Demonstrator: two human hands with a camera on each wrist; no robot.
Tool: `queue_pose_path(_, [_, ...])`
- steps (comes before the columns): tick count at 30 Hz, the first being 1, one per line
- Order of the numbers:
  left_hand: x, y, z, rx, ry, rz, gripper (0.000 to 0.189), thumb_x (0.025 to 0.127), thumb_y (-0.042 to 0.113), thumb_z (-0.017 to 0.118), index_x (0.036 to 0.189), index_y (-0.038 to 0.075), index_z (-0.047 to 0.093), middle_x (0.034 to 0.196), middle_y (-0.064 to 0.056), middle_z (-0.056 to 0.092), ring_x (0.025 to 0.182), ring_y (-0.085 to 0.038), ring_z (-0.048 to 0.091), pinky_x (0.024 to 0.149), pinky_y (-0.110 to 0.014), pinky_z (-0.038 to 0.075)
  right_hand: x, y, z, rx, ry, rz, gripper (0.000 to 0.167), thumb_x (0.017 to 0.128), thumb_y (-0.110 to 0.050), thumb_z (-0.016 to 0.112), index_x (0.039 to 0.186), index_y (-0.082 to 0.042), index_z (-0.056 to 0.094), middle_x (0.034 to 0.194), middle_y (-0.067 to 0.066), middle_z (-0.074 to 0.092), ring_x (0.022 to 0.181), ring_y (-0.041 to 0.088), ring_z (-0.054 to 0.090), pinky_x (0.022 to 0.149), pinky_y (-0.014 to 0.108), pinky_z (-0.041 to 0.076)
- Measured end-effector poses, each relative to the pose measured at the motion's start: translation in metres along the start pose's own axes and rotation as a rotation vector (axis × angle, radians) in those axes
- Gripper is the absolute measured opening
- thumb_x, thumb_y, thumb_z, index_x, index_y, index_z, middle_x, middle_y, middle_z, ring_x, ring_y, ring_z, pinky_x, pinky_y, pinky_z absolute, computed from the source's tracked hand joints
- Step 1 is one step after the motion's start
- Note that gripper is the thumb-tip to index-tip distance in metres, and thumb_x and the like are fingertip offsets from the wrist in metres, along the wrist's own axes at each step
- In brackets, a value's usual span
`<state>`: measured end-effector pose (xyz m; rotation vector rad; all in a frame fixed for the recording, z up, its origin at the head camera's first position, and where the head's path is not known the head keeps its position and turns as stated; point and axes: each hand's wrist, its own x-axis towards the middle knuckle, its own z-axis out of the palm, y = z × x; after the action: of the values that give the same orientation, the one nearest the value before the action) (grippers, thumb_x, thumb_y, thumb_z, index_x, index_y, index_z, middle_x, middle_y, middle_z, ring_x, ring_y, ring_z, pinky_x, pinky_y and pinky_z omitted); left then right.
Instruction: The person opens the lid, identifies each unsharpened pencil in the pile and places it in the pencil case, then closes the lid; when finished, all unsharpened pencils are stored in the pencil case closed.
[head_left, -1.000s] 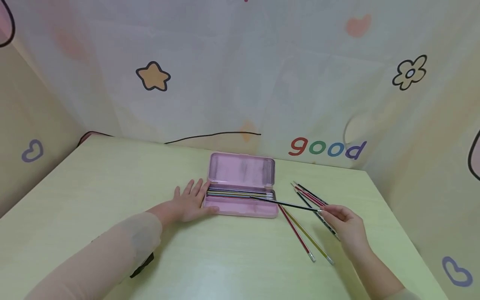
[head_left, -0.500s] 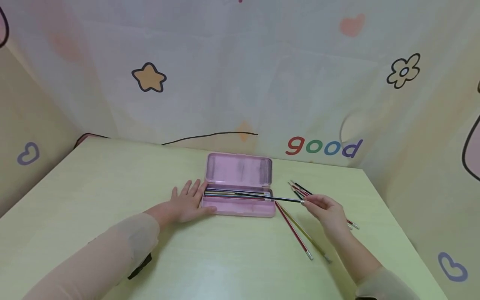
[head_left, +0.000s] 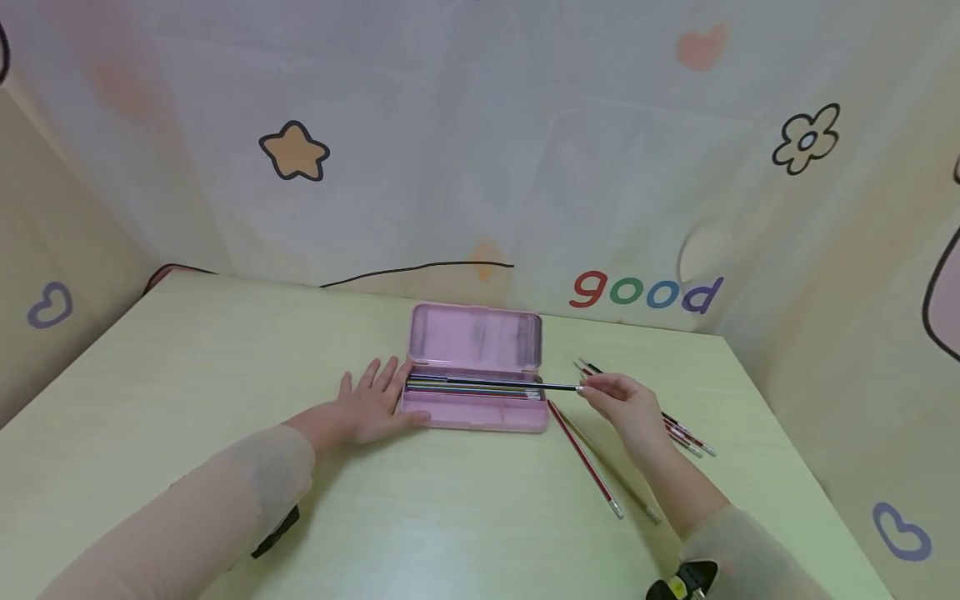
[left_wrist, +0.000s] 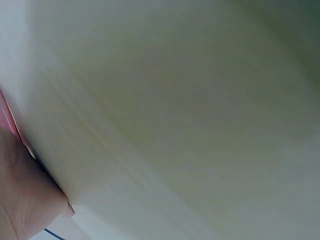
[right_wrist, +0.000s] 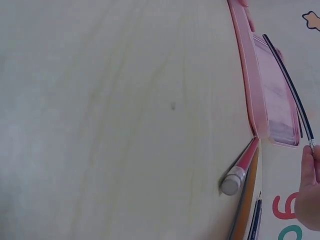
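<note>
My right hand pinches the eraser end of a black pencil. That pencil reaches left over the pink pencil case, whose lid stands raised at the back. Inside the case several pencils in dark, yellow, green and red lie side by side. My left hand has its fingers spread flat against the case's left end, the thumb over the front corner. In the right wrist view the black pencil slants above the case, held by the fingertips.
A red pencil and a yellow pencil lie on the table at the case's front right corner. More pencils lie partly hidden behind my right hand. A printed curtain hangs along the table's back edge.
My right hand has moved left and farther back, carrying the black pencil from in front of the case's right end to over its pencil row. The left hand stays put.
</note>
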<state>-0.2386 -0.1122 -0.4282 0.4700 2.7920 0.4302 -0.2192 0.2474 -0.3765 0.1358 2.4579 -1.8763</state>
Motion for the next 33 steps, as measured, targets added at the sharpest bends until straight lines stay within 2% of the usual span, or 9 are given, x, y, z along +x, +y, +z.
queue_pose_path(8, [0.003,0.001,0.001,-0.003,0.010,0.010,0.101,0.080,0.081,0.024,0.150,0.014,-0.007,0.155,-0.013,-0.005,0.139,-0.036,-0.011,0.102,-0.065,-0.004,0.006,-0.005,0.011,0.007,-0.002,0.005,0.032,0.088,-0.011,0.065,0.115,0.003,0.057,0.107,0.008,0.064,0.093,0.011,0.062,0.083,0.022,0.048])
queue_pose_path(14, [0.004,0.001,0.002,-0.004,0.014,0.012,0.101,0.080,0.080,0.025,0.150,0.014,-0.006,0.155,-0.013,-0.004,0.139,-0.036,-0.011,0.102,-0.065,-0.004,0.010,-0.004,0.018,0.021,-0.004,-0.008,0.031,0.088,-0.008,0.065,0.114,0.005,0.058,0.105,0.006,0.065,0.090,0.008,0.062,0.083,0.021,0.048])
queue_pose_path(24, [-0.010,0.005,-0.004,-0.012,0.023,0.013,0.102,0.081,0.079,0.025,0.150,0.010,-0.001,0.155,-0.017,0.000,0.139,-0.039,-0.006,0.102,-0.066,-0.004,0.017,-0.002,0.040,-0.015,-0.011,-0.021,0.025,0.087,-0.009,0.066,0.110,0.002,0.061,0.102,0.009,0.064,0.093,0.014,0.061,0.082,0.024,0.049])
queue_pose_path(29, [-0.004,0.001,0.002,-0.005,0.027,0.011,0.104,0.078,0.083,0.022,0.150,0.013,-0.005,0.155,-0.014,-0.002,0.139,-0.036,-0.009,0.102,-0.065,-0.005,0.019,-0.002,0.048,-0.067,-0.002,-0.052,0.023,0.086,-0.008,0.066,0.107,0.002,0.064,0.099,0.011,0.065,0.089,0.014,0.059,0.079,0.024,0.050])
queue_pose_path(33, [0.001,0.000,0.003,-0.003,0.027,0.016,0.104,0.078,0.083,0.022,0.150,0.014,-0.006,0.155,-0.012,-0.004,0.139,-0.035,-0.010,0.101,-0.066,-0.005,0.021,-0.003,0.052,-0.062,0.000,-0.066,0.023,0.085,-0.005,0.067,0.106,0.003,0.064,0.098,0.012,0.067,0.084,0.012,0.060,0.075,0.023,0.050])
